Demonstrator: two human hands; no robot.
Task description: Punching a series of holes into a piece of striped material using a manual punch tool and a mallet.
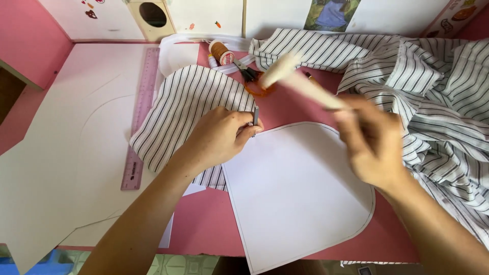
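My left hand (221, 136) rests on a cut piece of black-and-white striped cloth (183, 107) and pinches a small dark grey strip (255, 116) at the cloth's right edge. My right hand (371, 142) is raised over the pink table (295, 104) and grips a cream-coloured stick-shaped thing (300, 84), blurred by motion, so its kind is unclear. Below both hands lies a white paper pattern (300, 188) with a rounded top and a thin drawn outline.
A pink ruler (141, 114) lies on large white paper sheets (76, 132) at left. Orange-handled scissors (254, 81) and an orange thread spool (221, 52) sit at the back. A heap of striped fabric (438, 97) fills the right side. The table's front edge is near me.
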